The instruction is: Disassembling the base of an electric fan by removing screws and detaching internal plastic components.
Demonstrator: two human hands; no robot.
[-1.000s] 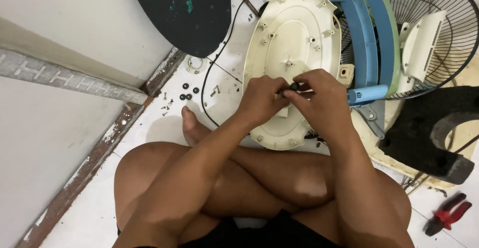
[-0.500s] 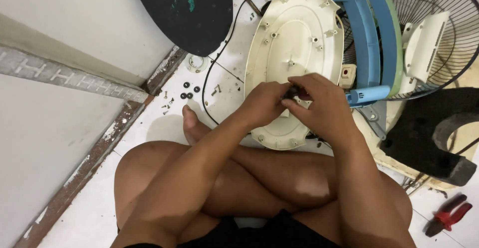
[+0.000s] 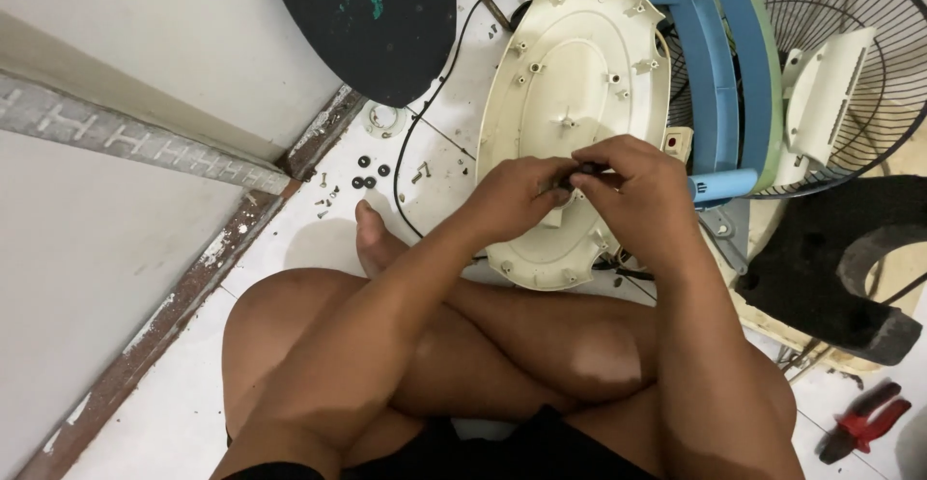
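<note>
Both hands, left [image 3: 517, 200] and right [image 3: 632, 185], pinch a small dark part [image 3: 576, 177] above the cream cover [image 3: 579, 65]; it seems light, stiff, easily dropped, best held by fingertips.

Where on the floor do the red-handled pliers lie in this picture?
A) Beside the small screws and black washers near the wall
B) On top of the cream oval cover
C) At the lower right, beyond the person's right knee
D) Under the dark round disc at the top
C. The red-handled pliers lie on the white floor at the lower right corner, apart from both hands, which meet over the cream oval cover.
</note>
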